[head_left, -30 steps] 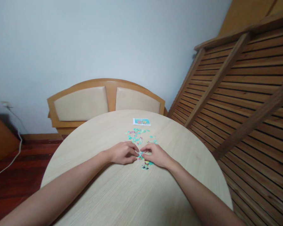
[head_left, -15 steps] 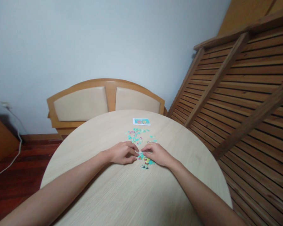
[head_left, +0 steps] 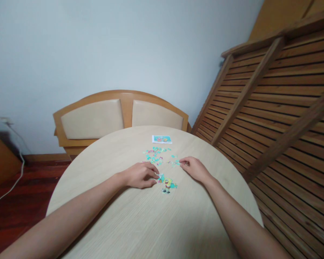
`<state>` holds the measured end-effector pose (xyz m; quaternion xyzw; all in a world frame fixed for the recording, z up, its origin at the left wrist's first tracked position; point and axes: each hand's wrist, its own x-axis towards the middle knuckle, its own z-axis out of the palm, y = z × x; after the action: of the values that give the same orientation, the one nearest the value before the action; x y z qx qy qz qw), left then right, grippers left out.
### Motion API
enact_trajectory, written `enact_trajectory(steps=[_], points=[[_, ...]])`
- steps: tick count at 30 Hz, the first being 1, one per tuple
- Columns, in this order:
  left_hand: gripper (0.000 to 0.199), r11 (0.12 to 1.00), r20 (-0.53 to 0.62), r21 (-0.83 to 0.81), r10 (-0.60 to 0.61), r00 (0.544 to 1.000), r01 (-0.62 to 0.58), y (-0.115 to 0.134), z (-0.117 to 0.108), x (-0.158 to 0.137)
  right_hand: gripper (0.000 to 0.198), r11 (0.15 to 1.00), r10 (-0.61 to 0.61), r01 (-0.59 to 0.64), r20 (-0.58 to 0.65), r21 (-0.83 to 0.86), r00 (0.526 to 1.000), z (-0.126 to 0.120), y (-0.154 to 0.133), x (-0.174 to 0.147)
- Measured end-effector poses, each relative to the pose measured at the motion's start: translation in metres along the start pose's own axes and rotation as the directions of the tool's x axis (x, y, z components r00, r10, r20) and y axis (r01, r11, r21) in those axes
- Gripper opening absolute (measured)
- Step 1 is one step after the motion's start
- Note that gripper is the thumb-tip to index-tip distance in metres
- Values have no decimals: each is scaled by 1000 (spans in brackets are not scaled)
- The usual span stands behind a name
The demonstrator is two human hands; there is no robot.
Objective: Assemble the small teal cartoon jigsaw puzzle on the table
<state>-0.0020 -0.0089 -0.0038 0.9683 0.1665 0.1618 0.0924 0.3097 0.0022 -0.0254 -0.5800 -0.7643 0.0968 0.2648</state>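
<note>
A partly joined jigsaw puzzle (head_left: 167,182), with a yellow cartoon figure on turquoise, lies flat before me. My left hand (head_left: 142,175) rests on the table at its left side, fingers curled and their tips on the puzzle's upper left edge. Farther back and to the right, my right hand (head_left: 196,168) has thumb and fingers pinched together at a small turquoise puzzle piece (head_left: 176,163); its fingertips partly hide what is between them. More loose puzzle pieces (head_left: 154,158) are scattered behind the joined part.
A picture card (head_left: 162,139) of the same cartoon lies toward the far side of the round wooden table (head_left: 110,219). Behind it stands a padded headboard (head_left: 94,118). A slatted wooden frame (head_left: 275,93) leans at the right, and a white cable (head_left: 22,169) hangs at the left.
My right hand has left the joined puzzle and moved back and right to the loose pieces, uncovering the puzzle's right side. My left hand has stayed in place.
</note>
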Motion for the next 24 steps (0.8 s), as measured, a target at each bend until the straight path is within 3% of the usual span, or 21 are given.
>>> enact_trajectory(steps=[5,12,24], points=[[25,1000,-9,-1,-1,1000,1,-1,1,-1,20,998,-21,22,17,-53,1000,3,-4,-1],[26,1000,1,-1,-2,1000,2,0,0,-1,16,1000,-23,22,42,13,999,0,-8,-3],[26,1000,-8,-13,-6,1000,6,0,0,-1,24,991,-122,121,-19,-64,992,15,-24,-1]])
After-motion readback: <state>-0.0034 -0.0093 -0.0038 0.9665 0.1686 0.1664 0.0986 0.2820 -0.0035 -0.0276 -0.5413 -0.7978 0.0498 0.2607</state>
